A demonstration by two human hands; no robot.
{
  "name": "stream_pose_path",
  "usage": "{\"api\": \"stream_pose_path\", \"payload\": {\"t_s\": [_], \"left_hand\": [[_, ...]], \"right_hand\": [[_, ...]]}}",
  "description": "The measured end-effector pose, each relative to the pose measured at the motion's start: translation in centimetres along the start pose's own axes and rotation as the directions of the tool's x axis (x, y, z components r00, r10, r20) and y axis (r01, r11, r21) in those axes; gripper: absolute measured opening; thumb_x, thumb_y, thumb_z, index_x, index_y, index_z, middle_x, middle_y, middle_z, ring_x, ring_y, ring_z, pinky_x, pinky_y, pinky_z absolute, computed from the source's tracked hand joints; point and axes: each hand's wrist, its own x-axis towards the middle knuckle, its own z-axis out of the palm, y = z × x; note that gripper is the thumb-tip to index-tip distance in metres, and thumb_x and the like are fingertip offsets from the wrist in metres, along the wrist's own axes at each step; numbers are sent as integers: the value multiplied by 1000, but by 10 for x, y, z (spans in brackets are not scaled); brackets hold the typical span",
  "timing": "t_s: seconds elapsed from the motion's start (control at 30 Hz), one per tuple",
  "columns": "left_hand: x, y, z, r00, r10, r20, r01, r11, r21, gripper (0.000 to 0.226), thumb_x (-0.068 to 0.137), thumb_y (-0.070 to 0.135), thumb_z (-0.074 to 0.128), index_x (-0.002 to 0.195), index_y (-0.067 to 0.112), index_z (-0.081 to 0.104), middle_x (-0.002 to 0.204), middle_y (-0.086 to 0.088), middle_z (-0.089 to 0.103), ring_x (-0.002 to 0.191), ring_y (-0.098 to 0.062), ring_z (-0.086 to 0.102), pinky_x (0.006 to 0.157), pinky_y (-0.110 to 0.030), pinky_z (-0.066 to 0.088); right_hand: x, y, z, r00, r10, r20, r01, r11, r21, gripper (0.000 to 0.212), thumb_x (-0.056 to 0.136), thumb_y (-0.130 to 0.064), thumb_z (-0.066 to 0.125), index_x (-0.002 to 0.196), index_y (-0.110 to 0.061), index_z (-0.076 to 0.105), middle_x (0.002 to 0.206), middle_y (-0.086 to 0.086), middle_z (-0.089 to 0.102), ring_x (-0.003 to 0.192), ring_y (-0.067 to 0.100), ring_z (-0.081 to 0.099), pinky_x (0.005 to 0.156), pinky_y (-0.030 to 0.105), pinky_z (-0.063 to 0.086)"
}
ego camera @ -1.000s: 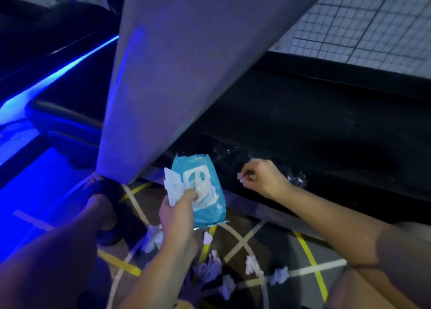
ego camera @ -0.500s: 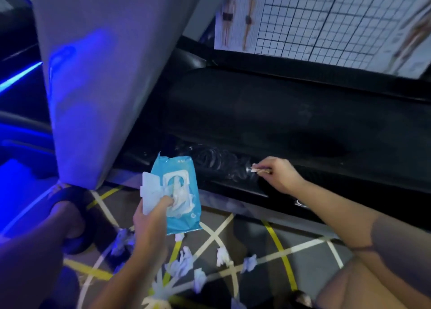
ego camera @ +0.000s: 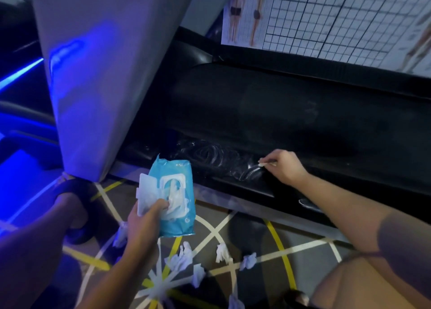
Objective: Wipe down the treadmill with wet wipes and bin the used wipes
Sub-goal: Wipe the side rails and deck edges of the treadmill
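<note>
The right hand (ego camera: 283,166) has slid a little further toward 3 o'clock along the treadmill's black side rail (ego camera: 233,182). Its fingers are curled, pinching a small white wet wipe (ego camera: 262,164) against the rail, with wet swirl marks (ego camera: 210,154) at its 9 o'clock. The left hand (ego camera: 144,217) grips a blue wet-wipe pack (ego camera: 173,220) with its flip lid (ego camera: 147,192) open, the thumb on the opening. Crumpled used wipes (ego camera: 222,252) lie on the patterned floor (ego camera: 256,234) at the pack's 6 o'clock. The dark treadmill belt (ego camera: 268,112) runs at the rail's 12 o'clock.
</note>
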Motion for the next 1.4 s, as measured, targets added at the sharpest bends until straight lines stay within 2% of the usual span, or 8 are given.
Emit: {"api": "stream_pose_path", "payload": {"t_s": [0.17,0.3,0.47,0.6,0.7,0.9,1.23,1.4], "left_hand": [[-2,1,0,999,-3,40,3,1000,10,30,97,-1,61,123,15,65,107,-13,80,92,-35,79,80,-44,62],[-6,1,0,997,-3,78,4,1000,-10,30,98,-2,60,122,15,65,104,-12,81,85,-31,80,64,-37,64],[-9,3,-2,997,-38,68,40,999,-26,27,98,1,64,120,16,64,99,-11,81,78,-28,80,55,-31,62],[-9,6,-4,998,-37,53,39,999,-26,25,98,2,65,120,15,64,101,-12,81,78,-26,80,54,-29,62],[-8,7,-6,999,-30,45,31,999,-22,26,98,1,64,122,13,64,100,-12,81,79,-28,80,53,-28,61],[-4,7,-9,998,-43,44,45,997,-57,28,96,-1,66,119,16,64,102,-13,80,75,-25,80,51,-29,60],[1,8,-14,999,-44,30,46,997,-64,39,96,3,68,134,11,62,108,-12,80,85,-29,80,56,-30,62],[2,8,-12,997,-76,14,77,994,-71,40,96,3,69,134,12,62,111,-12,79,81,-25,80,52,-28,61]], "right_hand": [[-16,-35,16,972,-141,186,113,981,156,19,81,-13,80,92,-29,83,82,-23,68,79,-7,64,81,7,44],[-6,-34,1,971,17,237,-121,895,430,7,83,-20,82,90,-20,82,92,-6,79,93,15,73,91,27,56],[5,-9,1,999,36,-26,-36,999,-6,5,88,-20,75,89,-23,79,99,-4,77,91,10,70,80,12,46],[3,-39,9,962,-141,233,138,990,31,10,83,-21,81,92,-25,80,100,-13,75,94,1,68,85,11,48],[10,-47,2,900,-90,426,-37,960,279,11,82,-15,82,93,-15,80,101,-5,78,95,0,71,85,13,53],[19,-11,9,991,121,-54,-121,993,-11,8,90,-19,75,96,-17,79,101,3,74,93,15,67,78,18,42],[2,-55,17,894,-80,441,-129,896,426,12,87,-6,77,98,-8,79,104,-1,78,101,9,72,92,23,55],[26,-8,-4,985,162,-65,-148,971,186,7,88,-13,76,94,-13,79,101,5,77,90,11,68,78,16,46]]}}
